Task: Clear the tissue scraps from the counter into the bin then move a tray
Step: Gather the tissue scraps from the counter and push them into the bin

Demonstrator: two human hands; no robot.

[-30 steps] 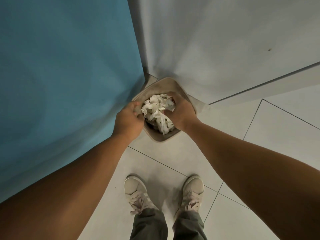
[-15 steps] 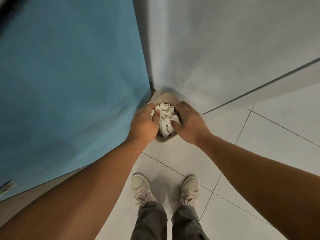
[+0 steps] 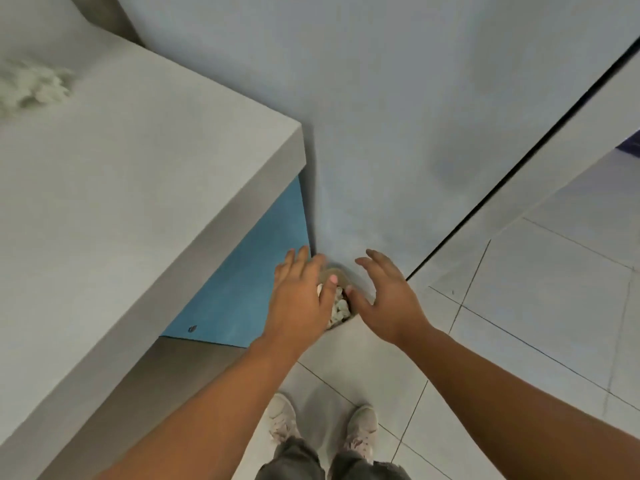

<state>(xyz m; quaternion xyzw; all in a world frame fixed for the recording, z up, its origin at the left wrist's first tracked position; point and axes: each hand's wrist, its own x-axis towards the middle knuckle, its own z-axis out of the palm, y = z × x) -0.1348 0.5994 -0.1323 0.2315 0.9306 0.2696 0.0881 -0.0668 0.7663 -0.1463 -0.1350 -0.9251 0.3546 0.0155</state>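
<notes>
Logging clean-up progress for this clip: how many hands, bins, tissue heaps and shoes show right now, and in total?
Hands: 2, left hand and right hand, both empty.
Bins: 1, the bin on the floor.
Tissue heaps: 2, tissue in the bin and a blurred tissue pile on the counter.
Shoes: 2, left shoe and right shoe.
Total: 7.

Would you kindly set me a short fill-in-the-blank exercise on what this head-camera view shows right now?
1. The left hand and right hand hover with fingers spread, holding ____.
2. The bin between them stands on the ____.
3. The cabinet front beside the left hand is coloured ____.
4. A blurred pile of tissue scraps lies up on the ____.
Missing words: nothing; floor; blue; counter.
</notes>
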